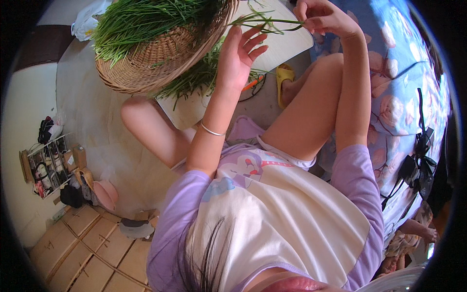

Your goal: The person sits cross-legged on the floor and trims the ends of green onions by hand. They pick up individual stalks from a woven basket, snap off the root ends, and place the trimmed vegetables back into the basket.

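Observation:
My left hand (242, 54) is raised with its fingers apart, its thumb and fingertips beside a few thin green stalks (277, 26). The other end of these stalks is pinched between the fingertips of my right hand (324, 20). Left of my hands, a round wicker basket (146, 75) tilts, with a thick bundle of chive-like greens (142, 25) in it. More loose greens (197, 78) lie under the basket's edge on a pale low tabletop (186, 111). Part of an orange object (253, 83) shows near my left wrist.
Blue floral fabric (390, 91) covers something large at the right. A yellow slipper (284, 82) is on a foot beyond my knee. A white plastic bag (85, 20) lies at upper left. Flattened cardboard (98, 252), a rack (49, 166) and a pink item (105, 195) are at lower left. Another person's hand (430, 235) shows at lower right.

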Demonstrator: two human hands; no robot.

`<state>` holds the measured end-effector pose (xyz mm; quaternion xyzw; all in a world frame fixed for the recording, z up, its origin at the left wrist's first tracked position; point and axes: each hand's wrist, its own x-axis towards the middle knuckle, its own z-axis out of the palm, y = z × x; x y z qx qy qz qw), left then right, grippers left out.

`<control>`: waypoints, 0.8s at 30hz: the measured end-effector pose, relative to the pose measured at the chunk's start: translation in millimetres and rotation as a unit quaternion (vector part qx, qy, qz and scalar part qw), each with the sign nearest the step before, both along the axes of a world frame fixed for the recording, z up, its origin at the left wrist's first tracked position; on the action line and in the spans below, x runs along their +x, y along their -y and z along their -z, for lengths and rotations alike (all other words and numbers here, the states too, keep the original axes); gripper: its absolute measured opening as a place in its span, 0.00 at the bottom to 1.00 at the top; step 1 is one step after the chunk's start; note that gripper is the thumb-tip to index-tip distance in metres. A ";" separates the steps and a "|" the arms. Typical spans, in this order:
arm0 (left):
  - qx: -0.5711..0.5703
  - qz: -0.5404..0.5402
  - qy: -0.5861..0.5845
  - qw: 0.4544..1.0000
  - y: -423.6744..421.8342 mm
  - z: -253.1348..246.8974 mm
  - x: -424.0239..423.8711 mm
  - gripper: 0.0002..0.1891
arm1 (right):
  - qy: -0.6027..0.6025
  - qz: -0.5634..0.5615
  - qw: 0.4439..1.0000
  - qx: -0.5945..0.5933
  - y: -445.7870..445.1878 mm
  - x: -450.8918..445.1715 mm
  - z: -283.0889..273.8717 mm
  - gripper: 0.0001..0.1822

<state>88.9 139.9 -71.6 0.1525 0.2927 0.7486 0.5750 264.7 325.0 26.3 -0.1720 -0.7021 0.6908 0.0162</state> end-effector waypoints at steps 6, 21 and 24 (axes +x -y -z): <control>-0.012 -0.084 -0.180 0.980 18.7 -45.1 -6.8 0.13 | -0.020 -0.152 0.984 0.092 -3.7 9.3 15.3 0.15; -0.006 -0.181 -0.588 0.788 88.7 -109.1 -17.9 0.07 | -0.261 0.156 0.953 -0.004 168.9 -85.3 -15.8 0.12; -0.007 -0.182 -0.559 0.809 94.5 -110.0 -18.6 0.07 | -0.258 0.145 0.954 -0.039 172.2 -87.9 -16.6 0.12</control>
